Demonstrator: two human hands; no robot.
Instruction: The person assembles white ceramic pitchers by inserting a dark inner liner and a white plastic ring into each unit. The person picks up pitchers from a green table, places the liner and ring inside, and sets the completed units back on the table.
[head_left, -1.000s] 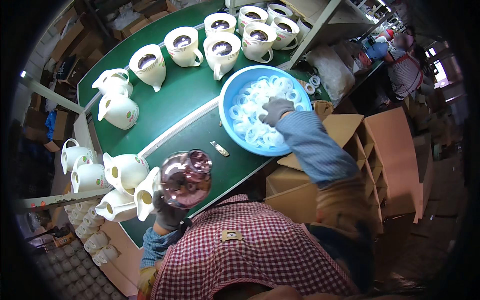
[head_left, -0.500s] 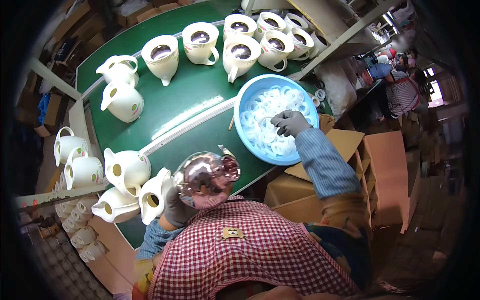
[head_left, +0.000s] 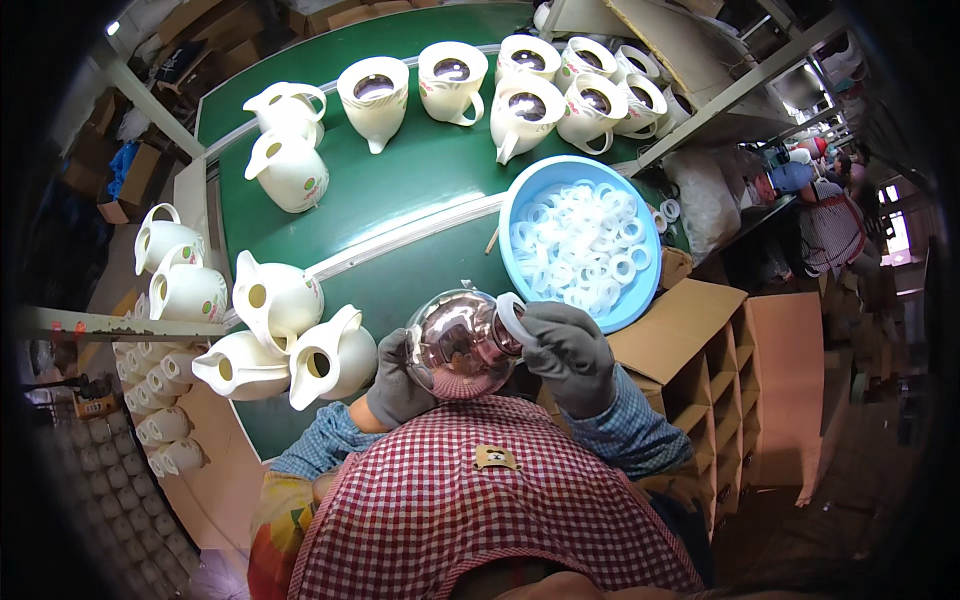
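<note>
In my gloved left hand [head_left: 402, 385] rests a shiny, mirror-like glass flask liner [head_left: 455, 345], tilted with its mouth to the right, just above my apron. My gloved right hand [head_left: 572, 358] pinches a white translucent ring [head_left: 513, 320] against that mouth; whether the ring is seated around the neck I cannot tell. Beyond my right hand stands a light blue basin [head_left: 508, 205] heaped with similar rings [head_left: 580, 240]. Left of the liner, several white jug bodies [head_left: 335, 358] lie on their sides with dark openings showing.
On the green table [head_left: 385, 190], white jugs with shiny liners inside [head_left: 375, 95] stand along the far side. A metal strip [head_left: 410, 238] crosses the tabletop. Cardboard boxes [head_left: 690, 335] are at the right. More jugs [head_left: 190, 290] sit beyond the left frame bar. Another person [head_left: 835, 230] is at the far right.
My right hand has come out of the basin with a ring and brought it to the liner's mouth. The view has shifted, so the table's things appear farther right.
</note>
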